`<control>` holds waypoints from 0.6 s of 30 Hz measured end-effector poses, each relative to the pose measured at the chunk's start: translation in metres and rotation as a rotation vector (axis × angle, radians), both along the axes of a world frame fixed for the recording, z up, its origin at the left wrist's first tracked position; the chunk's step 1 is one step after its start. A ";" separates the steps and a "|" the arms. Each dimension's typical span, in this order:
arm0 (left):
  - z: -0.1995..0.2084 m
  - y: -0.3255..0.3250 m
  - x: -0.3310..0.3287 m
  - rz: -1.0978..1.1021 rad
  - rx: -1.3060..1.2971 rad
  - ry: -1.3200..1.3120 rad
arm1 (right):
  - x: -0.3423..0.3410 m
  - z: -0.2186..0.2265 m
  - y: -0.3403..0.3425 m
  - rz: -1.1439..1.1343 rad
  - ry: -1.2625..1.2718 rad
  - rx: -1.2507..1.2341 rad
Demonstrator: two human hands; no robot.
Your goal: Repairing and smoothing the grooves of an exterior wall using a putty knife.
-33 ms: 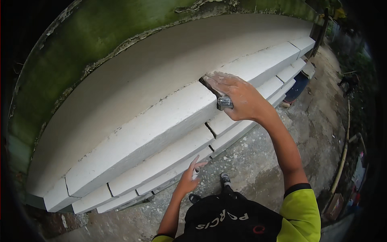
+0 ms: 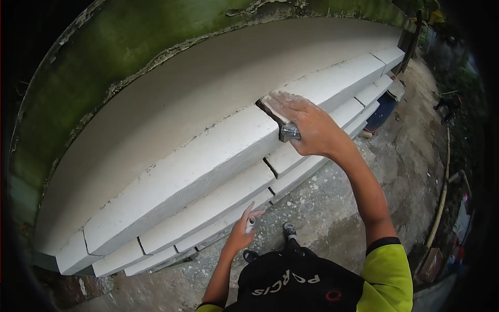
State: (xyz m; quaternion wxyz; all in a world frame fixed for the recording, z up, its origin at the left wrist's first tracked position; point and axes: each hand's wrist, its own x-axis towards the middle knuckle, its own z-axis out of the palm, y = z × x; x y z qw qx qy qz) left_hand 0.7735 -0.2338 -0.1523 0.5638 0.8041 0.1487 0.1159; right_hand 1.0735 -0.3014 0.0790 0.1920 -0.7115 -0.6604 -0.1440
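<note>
My right hand is closed on a dark grey, block-like thing with a shiny end; its kind does not show. Whitish dust coats the fingers, which lie over the top white ledge beside a dark joint that cuts across it. The palm hides most of what I hold. Lower down and to the left, my left hand is wrapped round a short white tube-like thing. Its index finger and thumb stick out, close to the lowest ledge and touching nothing I can see.
Stepped white ledges run diagonally, with narrow dark joints. Above them rise a smooth pale wall and a mossy green band. My feet stand on speckled concrete. A dark blue container stands by the ledges' far right end; a pole lies right.
Very little differs. A bit more of the dark joint and of the pale surface under my right fingers shows. My left hand stays where it was.
</note>
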 end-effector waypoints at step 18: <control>-0.020 0.006 -0.049 0.047 -0.048 0.070 | -0.005 0.003 -0.023 -0.149 0.040 0.119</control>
